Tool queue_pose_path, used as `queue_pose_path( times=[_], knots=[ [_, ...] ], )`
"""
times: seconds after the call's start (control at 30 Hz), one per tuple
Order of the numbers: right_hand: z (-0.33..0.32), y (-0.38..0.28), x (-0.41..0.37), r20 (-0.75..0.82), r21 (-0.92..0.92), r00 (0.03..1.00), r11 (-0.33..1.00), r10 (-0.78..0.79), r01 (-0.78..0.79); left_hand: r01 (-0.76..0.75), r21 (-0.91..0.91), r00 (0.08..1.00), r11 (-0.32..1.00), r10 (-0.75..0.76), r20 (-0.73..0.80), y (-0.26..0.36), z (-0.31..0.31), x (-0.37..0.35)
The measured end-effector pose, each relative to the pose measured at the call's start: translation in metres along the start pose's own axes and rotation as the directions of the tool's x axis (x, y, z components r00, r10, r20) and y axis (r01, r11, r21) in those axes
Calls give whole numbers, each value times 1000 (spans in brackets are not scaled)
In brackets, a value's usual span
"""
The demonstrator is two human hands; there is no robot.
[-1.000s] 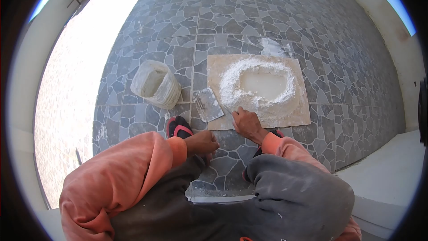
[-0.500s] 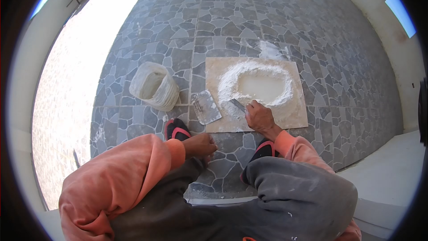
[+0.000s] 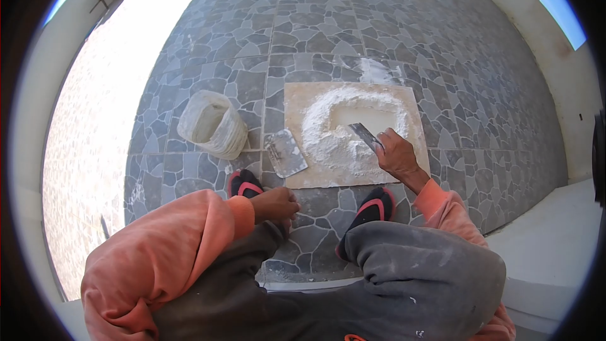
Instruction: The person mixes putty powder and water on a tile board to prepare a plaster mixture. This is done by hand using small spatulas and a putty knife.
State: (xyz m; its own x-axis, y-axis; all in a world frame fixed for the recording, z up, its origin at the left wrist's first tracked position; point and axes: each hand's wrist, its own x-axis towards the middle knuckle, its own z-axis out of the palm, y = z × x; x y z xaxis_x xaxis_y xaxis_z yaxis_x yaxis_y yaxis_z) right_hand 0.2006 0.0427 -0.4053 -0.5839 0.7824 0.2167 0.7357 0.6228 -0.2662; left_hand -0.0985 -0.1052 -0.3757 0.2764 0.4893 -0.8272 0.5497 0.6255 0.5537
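Note:
My right hand [image 3: 399,153] is closed around a putty knife [image 3: 364,135], its blade over the near side of a ring of white powder [image 3: 322,117]. Cloudy liquid [image 3: 363,115] pools inside the ring. Both lie on a tan board [image 3: 300,180] on the floor. My left hand [image 3: 276,204] hangs over my left knee with its fingers curled in; whether it holds anything is hidden. Just beyond it, a flat, smeared metal scraper plate [image 3: 286,153] rests at the board's left edge.
A whitish, translucent plastic container [image 3: 213,125], open at the top, stands left of the board. Stone-patterned tiles [image 3: 315,22] cover the floor. White powder is spilled [image 3: 379,71] past the board's far edge. My sandalled feet [image 3: 372,208] are close to the board's near side.
My right hand has moved right and slightly up with the putty knife, whose blade now lies farther into the near side of the powder ring. The left hand has barely moved.

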Motion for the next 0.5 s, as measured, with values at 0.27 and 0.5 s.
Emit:
queue_pose_path(
  times=[0.27,0.5],
  knots=[
    [-14,14,-21,18,-19,995,995,-93,94,15,11,1000,1000,-15,-15,4,1,-3],
    [0,27,-52,148,-47,939,946,-310,319,3,21,1000,1000,-3,-5,2,0,1]
  ],
)
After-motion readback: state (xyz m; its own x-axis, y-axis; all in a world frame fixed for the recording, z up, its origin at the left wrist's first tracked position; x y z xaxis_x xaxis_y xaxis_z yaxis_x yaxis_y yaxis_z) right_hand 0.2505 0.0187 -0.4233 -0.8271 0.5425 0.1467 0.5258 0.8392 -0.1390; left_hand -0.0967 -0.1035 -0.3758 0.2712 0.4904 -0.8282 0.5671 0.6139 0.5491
